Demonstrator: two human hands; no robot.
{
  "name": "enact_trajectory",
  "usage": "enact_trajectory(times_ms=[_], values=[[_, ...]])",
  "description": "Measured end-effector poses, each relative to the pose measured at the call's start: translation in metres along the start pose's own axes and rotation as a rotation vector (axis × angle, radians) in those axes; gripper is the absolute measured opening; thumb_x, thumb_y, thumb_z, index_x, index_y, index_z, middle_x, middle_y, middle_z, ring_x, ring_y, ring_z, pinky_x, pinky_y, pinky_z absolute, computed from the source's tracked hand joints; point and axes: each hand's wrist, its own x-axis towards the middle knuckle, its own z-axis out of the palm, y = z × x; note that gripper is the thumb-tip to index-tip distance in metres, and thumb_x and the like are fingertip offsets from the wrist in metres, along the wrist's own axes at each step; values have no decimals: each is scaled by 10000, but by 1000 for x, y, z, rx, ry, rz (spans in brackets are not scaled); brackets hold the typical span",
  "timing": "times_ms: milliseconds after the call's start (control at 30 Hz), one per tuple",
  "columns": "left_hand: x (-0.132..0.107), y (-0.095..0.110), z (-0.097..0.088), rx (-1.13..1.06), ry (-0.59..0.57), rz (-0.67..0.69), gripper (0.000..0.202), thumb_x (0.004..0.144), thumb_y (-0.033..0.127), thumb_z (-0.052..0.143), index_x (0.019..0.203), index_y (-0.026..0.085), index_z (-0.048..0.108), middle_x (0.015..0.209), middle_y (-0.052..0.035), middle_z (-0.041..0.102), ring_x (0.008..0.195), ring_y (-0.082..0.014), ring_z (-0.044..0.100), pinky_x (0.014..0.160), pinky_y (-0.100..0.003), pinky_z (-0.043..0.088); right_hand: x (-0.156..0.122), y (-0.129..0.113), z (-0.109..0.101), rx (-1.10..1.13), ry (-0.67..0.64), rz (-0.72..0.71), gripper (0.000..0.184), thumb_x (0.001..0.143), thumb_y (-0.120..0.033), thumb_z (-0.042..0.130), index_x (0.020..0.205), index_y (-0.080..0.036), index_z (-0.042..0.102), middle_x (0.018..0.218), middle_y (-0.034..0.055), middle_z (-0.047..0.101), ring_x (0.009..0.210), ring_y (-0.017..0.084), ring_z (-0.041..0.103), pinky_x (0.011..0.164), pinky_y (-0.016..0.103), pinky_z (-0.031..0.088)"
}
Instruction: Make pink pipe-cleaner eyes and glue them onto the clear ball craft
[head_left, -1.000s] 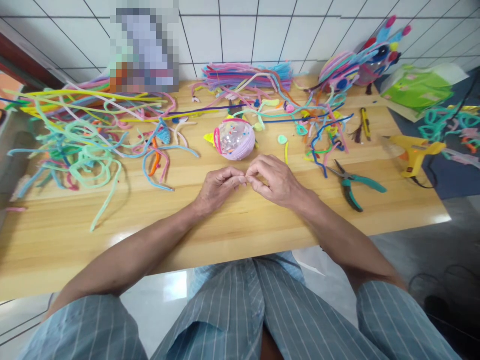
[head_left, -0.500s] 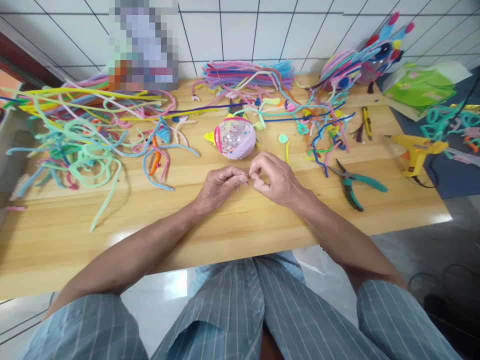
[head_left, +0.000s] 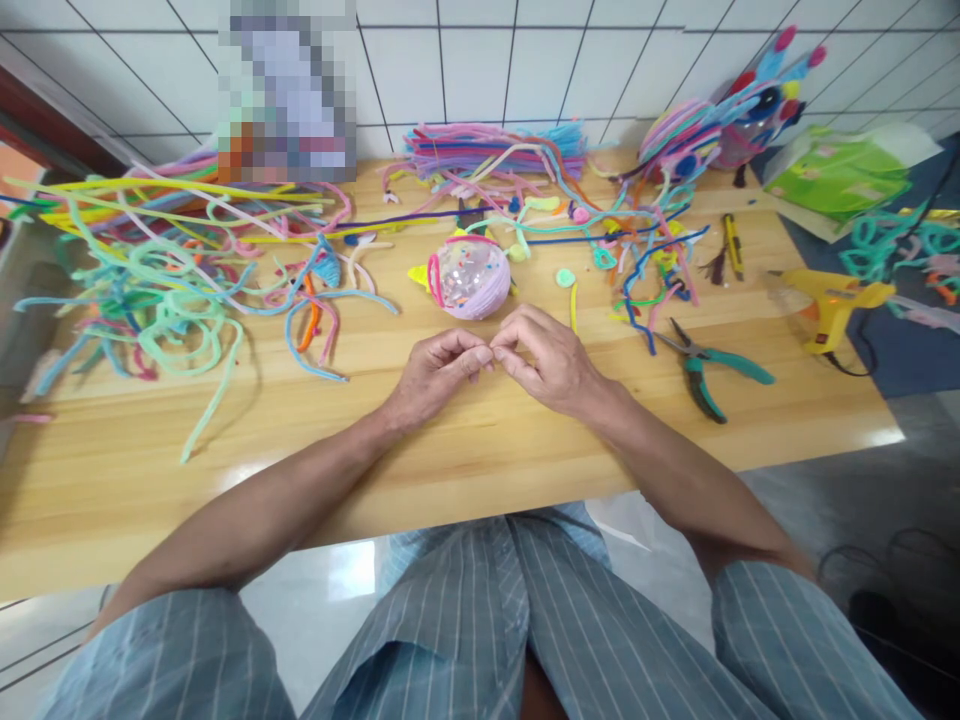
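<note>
My left hand [head_left: 444,375] and my right hand [head_left: 546,358] meet at their fingertips over the wooden table. Both are closed in a pinch; whatever lies between the fingers is too small or hidden to name. Just beyond them sits a clear ball [head_left: 471,275] with coloured specks inside, partly wrapped in lilac and pink pipe cleaners, with yellow pieces at its sides. To the right of my right hand lie a short yellow pipe cleaner [head_left: 574,307] and a small mint-green coil [head_left: 565,278].
Loose pipe cleaners [head_left: 187,335] tangle at the left; a bundle [head_left: 495,150] lies against the tiled wall. At the right are teal-handled pliers [head_left: 709,367], a yellow cutter knife [head_left: 733,247], a yellow glue gun [head_left: 832,302] with a cord, and a green package [head_left: 840,180].
The fingertips of my right hand have shifted slightly left and now touch those of my left hand. The objects on the table stay where they were.
</note>
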Motion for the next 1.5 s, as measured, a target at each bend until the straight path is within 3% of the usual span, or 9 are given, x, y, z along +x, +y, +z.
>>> enact_trajectory(times_ms=[467,633,733,833,967,1100,1233,1333,1500], values=[[6,-3,2,-181,57,-73,349,840,474,932,822,195,723,680,19,698,534,-85,534,539,-221,442,-3,15,3,15,86,55,144,1113,-259,579,1083,-250,720,978,45,754,920,227,704,855,385,559],[10,-8,-3,-164,344,29,395,950,467,707,687,232,530,592,33,553,495,-98,466,469,-230,387,-1,19,-6,100,172,291,230,1077,-337,584,891,-251,689,863,17,722,830,216,673,813,383,535],[15,-17,-9,-90,519,71,327,974,479,725,847,244,537,658,72,521,486,-81,443,456,-214,385,9,22,-11,135,229,433,358,1060,-513,659,815,-251,655,779,-10,666,781,200,632,781,368,516],[20,-25,-13,-85,588,34,352,963,479,803,1066,242,565,925,40,659,546,-51,523,479,-182,442,30,34,-13,137,234,475,428,1030,-663,694,905,-254,709,884,0,743,867,209,683,855,379,558],[27,-30,-14,-142,519,-56,491,933,502,864,1232,211,604,1349,-98,700,677,-74,655,497,-198,528,64,64,-5,113,174,480,607,953,-818,716,1222,-276,760,1331,85,810,1257,302,737,1117,484,585],[32,-29,-15,-153,362,-121,569,930,536,860,1329,184,656,1343,-138,754,681,-132,715,506,-261,580,77,85,6,181,48,574,850,865,-950,687,1351,-256,747,1501,146,763,1437,376,688,1291,604,491],[30,-29,-14,-154,336,-81,523,948,497,842,1342,178,714,1320,-143,799,775,-169,754,575,-254,595,56,79,6,257,26,610,861,885,-928,693,1449,-278,718,1613,129,709,1545,384,622,1366,628,414],[25,-30,-10,-89,358,30,547,981,544,804,1400,210,694,1393,-129,779,936,-194,776,688,-263,612,31,63,3,351,52,596,851,882,-853,775,1523,-306,657,1656,119,674,1562,365,617,1343,591,472],[16,-33,-7,190,381,186,601,1024,609,744,1459,210,634,1324,-120,774,990,-212,737,909,-366,612,4,41,12,437,139,579,865,860,-769,860,1532,-293,593,1677,161,637,1591,357,594,1320,559,517]])
